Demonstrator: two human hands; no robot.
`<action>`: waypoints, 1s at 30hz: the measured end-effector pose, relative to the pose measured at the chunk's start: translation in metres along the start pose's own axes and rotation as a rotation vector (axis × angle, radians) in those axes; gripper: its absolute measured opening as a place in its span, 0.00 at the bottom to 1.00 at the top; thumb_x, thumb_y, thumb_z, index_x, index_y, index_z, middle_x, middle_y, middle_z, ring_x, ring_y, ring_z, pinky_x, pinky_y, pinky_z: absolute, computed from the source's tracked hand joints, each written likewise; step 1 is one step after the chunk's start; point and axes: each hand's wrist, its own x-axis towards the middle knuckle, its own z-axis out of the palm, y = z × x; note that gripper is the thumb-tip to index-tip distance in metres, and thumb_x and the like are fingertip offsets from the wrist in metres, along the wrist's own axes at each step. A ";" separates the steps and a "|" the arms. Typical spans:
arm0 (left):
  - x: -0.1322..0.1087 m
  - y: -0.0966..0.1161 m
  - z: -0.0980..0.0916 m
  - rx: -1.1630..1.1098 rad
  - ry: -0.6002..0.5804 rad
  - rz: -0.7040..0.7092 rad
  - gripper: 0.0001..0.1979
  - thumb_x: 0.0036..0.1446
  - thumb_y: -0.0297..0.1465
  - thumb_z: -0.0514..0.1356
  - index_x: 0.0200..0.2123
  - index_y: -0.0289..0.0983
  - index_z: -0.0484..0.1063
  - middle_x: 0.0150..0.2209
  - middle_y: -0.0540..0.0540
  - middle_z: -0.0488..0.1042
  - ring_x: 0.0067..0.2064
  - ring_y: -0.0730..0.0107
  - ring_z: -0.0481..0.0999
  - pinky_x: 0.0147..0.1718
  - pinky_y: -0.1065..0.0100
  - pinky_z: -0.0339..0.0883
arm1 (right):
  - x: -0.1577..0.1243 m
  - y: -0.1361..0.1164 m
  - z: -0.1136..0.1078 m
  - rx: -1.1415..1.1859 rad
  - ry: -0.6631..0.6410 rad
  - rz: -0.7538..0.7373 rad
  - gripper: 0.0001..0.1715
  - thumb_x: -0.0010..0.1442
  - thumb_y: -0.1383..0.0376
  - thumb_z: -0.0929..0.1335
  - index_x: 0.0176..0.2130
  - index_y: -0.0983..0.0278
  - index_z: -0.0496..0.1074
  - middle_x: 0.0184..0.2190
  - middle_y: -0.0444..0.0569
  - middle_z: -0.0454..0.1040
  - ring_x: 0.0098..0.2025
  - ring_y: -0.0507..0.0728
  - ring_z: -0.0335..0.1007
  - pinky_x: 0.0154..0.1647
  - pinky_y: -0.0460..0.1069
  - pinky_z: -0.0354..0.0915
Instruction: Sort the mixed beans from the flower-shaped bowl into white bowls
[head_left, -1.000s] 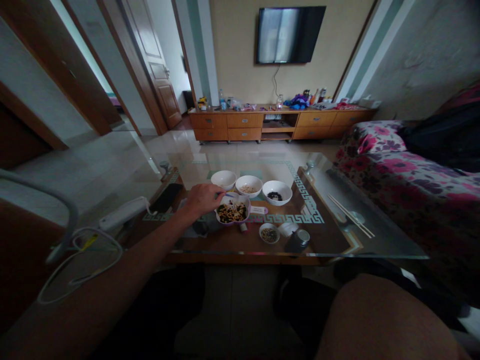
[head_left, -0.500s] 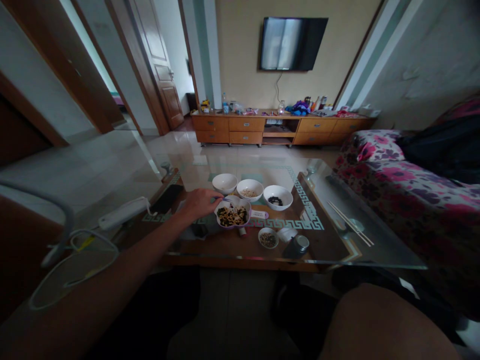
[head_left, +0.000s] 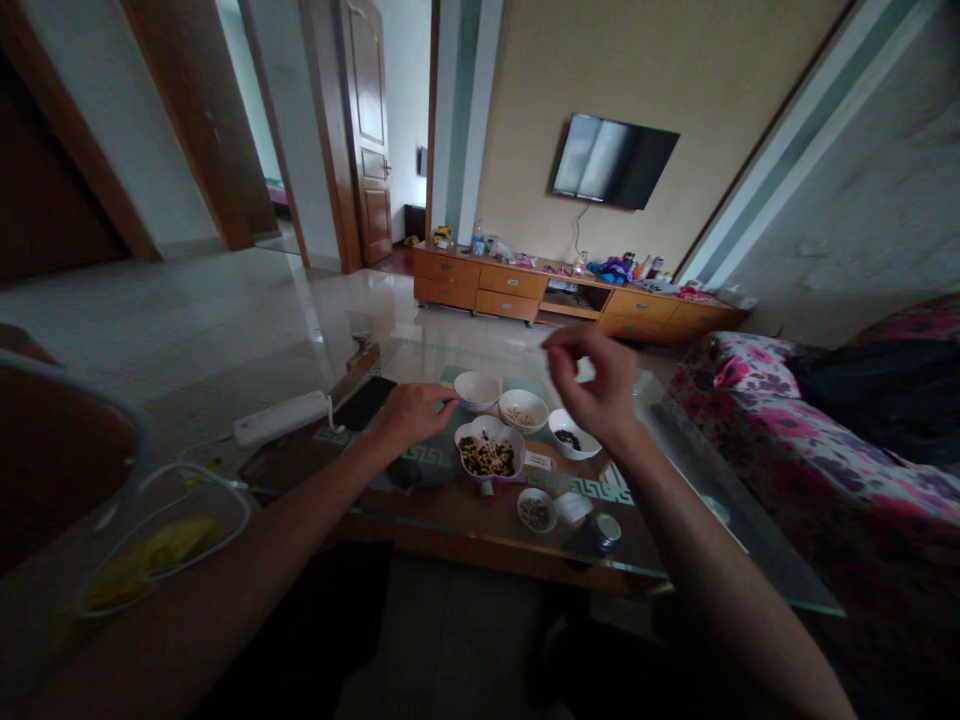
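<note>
One scalloped bowl (head_left: 468, 429) lies between left hand (head_left: 414, 413), pinching a thin item (head_left: 450, 401), and pinched right hand (head_left: 606, 382).

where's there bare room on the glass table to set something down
Likely room: along the near edge of the glass table, left of the small bowl. The near right corner also looks bare, right of the metal-lidded jar, though the right forearm hides part. Crowded: the middle, with three white bowls behind the flower-shaped bowl and the left hand beside them.

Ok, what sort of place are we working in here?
Most likely a home living room: there's a wall-mounted television, a flower-patterned sofa on the right, and a low glass-topped table in front.
</note>
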 end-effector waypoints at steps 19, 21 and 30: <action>-0.029 -0.047 -0.021 -0.047 0.110 0.120 0.12 0.66 0.37 0.61 0.45 0.46 0.84 0.42 0.53 0.83 0.31 0.67 0.79 0.34 0.64 0.70 | -0.052 0.040 0.131 -0.619 -0.975 0.211 0.19 0.72 0.72 0.60 0.50 0.69 0.79 0.43 0.65 0.80 0.49 0.70 0.79 0.48 0.60 0.74; -0.031 -0.051 -0.022 -0.043 0.095 0.113 0.12 0.66 0.37 0.60 0.45 0.46 0.84 0.40 0.52 0.83 0.30 0.67 0.79 0.34 0.64 0.70 | -0.051 0.040 0.132 -0.624 -0.978 0.216 0.19 0.72 0.72 0.61 0.50 0.69 0.79 0.43 0.65 0.80 0.49 0.70 0.79 0.48 0.60 0.74; -0.042 -0.059 -0.042 -0.004 0.065 -0.008 0.12 0.65 0.38 0.61 0.45 0.46 0.85 0.39 0.51 0.83 0.32 0.63 0.79 0.33 0.63 0.68 | -0.044 0.039 0.129 -0.653 -1.002 0.209 0.18 0.71 0.72 0.62 0.50 0.72 0.79 0.46 0.67 0.79 0.51 0.69 0.78 0.49 0.58 0.73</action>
